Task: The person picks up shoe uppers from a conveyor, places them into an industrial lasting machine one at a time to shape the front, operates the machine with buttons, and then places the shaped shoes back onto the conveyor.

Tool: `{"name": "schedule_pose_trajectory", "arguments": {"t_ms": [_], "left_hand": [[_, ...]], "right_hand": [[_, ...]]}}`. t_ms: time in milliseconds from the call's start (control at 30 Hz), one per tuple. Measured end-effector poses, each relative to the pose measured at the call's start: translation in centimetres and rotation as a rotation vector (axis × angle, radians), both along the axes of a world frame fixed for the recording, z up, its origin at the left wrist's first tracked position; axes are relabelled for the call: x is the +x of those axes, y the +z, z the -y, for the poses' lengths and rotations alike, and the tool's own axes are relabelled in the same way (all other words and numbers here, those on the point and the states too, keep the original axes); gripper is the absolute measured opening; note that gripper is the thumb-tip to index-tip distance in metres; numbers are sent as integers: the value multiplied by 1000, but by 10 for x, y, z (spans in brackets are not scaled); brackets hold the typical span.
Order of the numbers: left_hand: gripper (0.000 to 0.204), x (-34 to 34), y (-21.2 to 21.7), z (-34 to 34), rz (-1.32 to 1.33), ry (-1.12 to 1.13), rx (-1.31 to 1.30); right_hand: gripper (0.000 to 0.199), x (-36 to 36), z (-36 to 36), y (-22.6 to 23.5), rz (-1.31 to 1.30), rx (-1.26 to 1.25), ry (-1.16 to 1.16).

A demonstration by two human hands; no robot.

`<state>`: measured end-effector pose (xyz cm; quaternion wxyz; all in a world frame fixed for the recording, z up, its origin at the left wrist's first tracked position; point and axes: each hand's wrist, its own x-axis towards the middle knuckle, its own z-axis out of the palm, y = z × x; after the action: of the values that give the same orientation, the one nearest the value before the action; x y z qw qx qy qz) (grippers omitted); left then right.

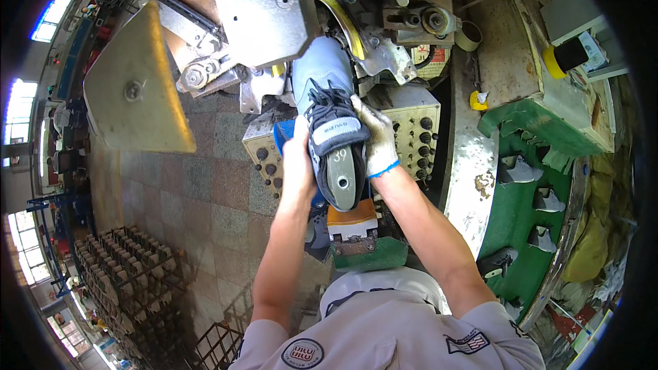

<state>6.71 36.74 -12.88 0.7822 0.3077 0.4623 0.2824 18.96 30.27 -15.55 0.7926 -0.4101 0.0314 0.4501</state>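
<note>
A grey-blue lace-up shoe upper [322, 68] is stretched over a grey-green shoe last [341, 175]. Its toe points away from me into the jaws of a metal machine [343, 17], where the tip is hidden. Dark laces and a padded tongue face up. My left hand [299, 161] is closed against the shoe's left side near the heel, some of its fingers hidden beneath. On the opposite side, my right hand [378, 133], in a white glove with a blue cuff, grips the shoe by the tongue.
Under the shoe's heel is a brown pad [352, 216] on a bracket. Knobbed control boxes [416, 130] flank the machine. At right, a green conveyor [510, 216] carries several shoes. A large plate [133, 89] juts out at left; a loaded rack [130, 267] stands lower left.
</note>
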Motion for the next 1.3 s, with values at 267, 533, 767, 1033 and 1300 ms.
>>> {"name": "schedule_pose_trajectory", "arguments": {"t_ms": [267,533,767,1033,1300], "left_hand": [[58,-4,-14,-16,87,-161,58],[52,10,-51,5,156,19,82],[53,-26,-111,5,-25,-308,145],[47,-180,-363,73,-181,-1339,589],[46,-171,-287,81,-424,-1148,763]], "right_hand": [[34,-11,-6,3,-74,4,-31],[28,-4,-4,-15,-21,-92,-50],[52,7,35,-27,387,-189,33],[44,32,227,-15,228,-167,-23],[45,17,240,3,230,-191,-39]]}}
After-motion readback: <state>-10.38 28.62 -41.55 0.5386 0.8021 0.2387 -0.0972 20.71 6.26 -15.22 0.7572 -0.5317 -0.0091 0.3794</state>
